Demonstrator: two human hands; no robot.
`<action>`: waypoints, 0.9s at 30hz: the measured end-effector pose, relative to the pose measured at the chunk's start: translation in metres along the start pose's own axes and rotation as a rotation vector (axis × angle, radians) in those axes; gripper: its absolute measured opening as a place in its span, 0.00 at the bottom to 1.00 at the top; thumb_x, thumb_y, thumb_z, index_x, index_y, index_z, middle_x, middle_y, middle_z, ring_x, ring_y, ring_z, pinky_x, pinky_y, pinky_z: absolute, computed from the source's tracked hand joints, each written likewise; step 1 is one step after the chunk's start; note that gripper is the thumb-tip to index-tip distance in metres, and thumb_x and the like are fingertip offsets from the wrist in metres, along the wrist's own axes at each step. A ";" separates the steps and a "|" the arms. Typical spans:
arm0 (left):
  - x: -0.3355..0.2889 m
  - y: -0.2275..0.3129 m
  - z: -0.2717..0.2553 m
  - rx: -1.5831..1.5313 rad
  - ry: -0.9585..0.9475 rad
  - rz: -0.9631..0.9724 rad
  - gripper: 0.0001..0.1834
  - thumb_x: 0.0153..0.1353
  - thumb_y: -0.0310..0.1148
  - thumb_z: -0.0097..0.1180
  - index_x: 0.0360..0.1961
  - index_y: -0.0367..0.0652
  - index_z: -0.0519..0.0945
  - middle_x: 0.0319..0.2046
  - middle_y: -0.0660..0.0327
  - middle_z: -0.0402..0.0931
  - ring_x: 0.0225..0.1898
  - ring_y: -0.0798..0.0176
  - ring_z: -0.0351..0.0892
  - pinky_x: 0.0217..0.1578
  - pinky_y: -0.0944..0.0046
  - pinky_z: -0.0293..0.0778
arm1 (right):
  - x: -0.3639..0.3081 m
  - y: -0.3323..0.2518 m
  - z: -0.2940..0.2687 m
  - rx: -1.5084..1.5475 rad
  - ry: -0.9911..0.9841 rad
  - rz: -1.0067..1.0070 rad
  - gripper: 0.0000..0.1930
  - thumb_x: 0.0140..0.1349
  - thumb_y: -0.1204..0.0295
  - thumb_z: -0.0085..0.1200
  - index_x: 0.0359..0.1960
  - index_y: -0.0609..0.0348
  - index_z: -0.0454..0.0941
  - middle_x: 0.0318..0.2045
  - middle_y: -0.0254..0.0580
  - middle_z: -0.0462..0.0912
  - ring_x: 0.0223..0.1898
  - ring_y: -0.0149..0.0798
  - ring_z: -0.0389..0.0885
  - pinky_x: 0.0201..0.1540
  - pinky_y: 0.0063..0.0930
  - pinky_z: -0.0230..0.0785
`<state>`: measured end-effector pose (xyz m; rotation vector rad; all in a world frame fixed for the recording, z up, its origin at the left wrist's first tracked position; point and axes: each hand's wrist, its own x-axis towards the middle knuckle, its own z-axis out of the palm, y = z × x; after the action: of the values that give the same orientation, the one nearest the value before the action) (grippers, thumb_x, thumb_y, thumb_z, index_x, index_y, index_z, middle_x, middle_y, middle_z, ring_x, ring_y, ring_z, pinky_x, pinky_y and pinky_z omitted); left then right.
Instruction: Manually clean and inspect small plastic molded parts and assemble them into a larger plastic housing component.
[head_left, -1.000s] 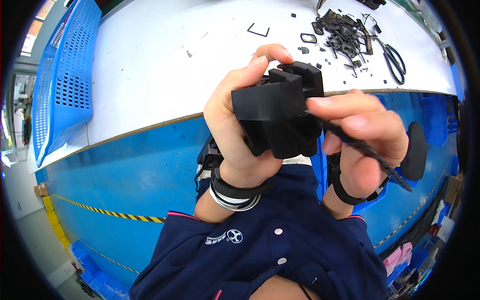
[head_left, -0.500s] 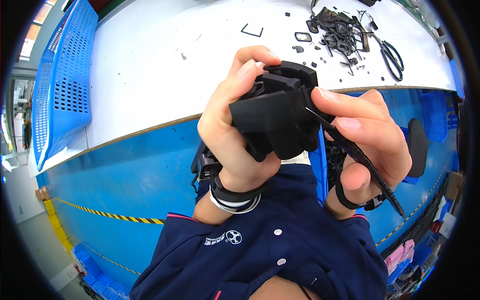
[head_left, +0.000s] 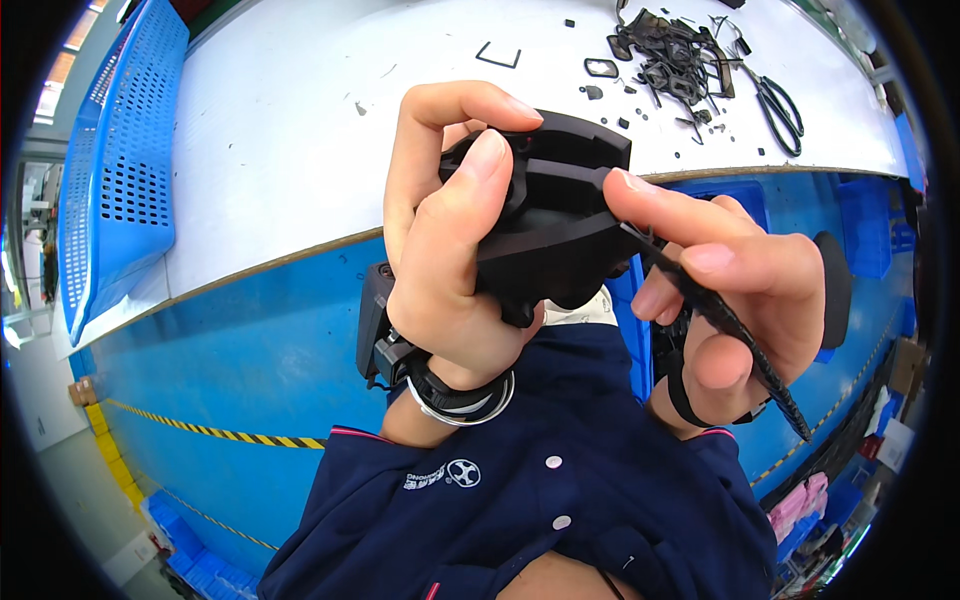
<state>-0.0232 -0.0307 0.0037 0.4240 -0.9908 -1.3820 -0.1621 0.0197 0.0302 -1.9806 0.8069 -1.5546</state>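
Black molded part (head_left: 560,235) sits just above the middle of the frame, raised in front of the near edge of the white desk (head_left: 300,120). The person's left hand (head_left: 435,290) is wrapped around its left side, thumb pressed on the near face and a finger curled over the top. From the right, the right hand (head_left: 775,275) grips a slim black tool (head_left: 730,318) between its fingers, and its index fingertip meets the part's right edge. The tool slants toward the lower right, its thin tip close beside that edge; whether the tip touches cannot be told.

On the desk, a heap of black scraps (head_left: 675,62) lies in the upper right of the frame, with scissors (head_left: 782,118) right next to it. A small black frame (head_left: 601,68) and a bent black strip (head_left: 498,60) lie to the left of the heap. A blue perforated basket (head_left: 140,125) leans at the upper left. Below the desk, the blue floor (head_left: 230,350) carries striped tape (head_left: 225,430), and a navy shirt (head_left: 530,470) fills the lower middle.
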 end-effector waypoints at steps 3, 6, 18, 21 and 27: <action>0.000 0.007 0.007 -0.040 0.062 -0.074 0.13 0.54 0.34 0.43 0.37 0.36 0.68 0.26 0.57 0.72 0.22 0.71 0.70 0.21 0.74 0.64 | 0.001 -0.002 -0.002 -0.070 -0.015 -0.014 0.24 0.58 0.51 0.49 0.40 0.64 0.67 0.40 0.73 0.74 0.19 0.24 0.67 0.25 0.13 0.64; 0.001 0.004 0.006 -0.043 0.063 -0.085 0.13 0.54 0.35 0.43 0.37 0.36 0.68 0.26 0.57 0.72 0.22 0.70 0.70 0.22 0.73 0.64 | 0.001 -0.006 -0.004 -0.118 -0.048 0.004 0.24 0.58 0.52 0.50 0.40 0.64 0.67 0.39 0.71 0.75 0.20 0.25 0.67 0.24 0.13 0.63; 0.002 0.000 0.002 -0.001 0.046 -0.031 0.13 0.55 0.36 0.41 0.37 0.38 0.69 0.27 0.56 0.71 0.23 0.68 0.69 0.23 0.71 0.63 | -0.004 -0.012 -0.006 -0.205 0.018 0.061 0.22 0.57 0.55 0.52 0.38 0.64 0.70 0.38 0.65 0.78 0.19 0.22 0.60 0.21 0.11 0.54; 0.000 -0.001 -0.002 0.021 0.049 0.002 0.13 0.55 0.37 0.41 0.37 0.39 0.69 0.27 0.56 0.71 0.24 0.68 0.68 0.24 0.71 0.63 | -0.005 -0.014 -0.010 -0.241 -0.024 0.068 0.21 0.58 0.56 0.52 0.39 0.65 0.71 0.38 0.65 0.78 0.18 0.21 0.58 0.21 0.12 0.52; 0.000 0.000 -0.007 0.074 0.037 0.072 0.13 0.56 0.37 0.40 0.37 0.40 0.69 0.27 0.56 0.70 0.24 0.67 0.67 0.24 0.70 0.62 | -0.003 -0.019 -0.013 -0.323 -0.100 0.094 0.22 0.59 0.59 0.51 0.44 0.68 0.72 0.39 0.67 0.77 0.16 0.21 0.58 0.20 0.13 0.52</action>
<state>-0.0181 -0.0325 -0.0003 0.4635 -1.0197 -1.2715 -0.1725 0.0349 0.0446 -2.1887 1.1504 -1.3260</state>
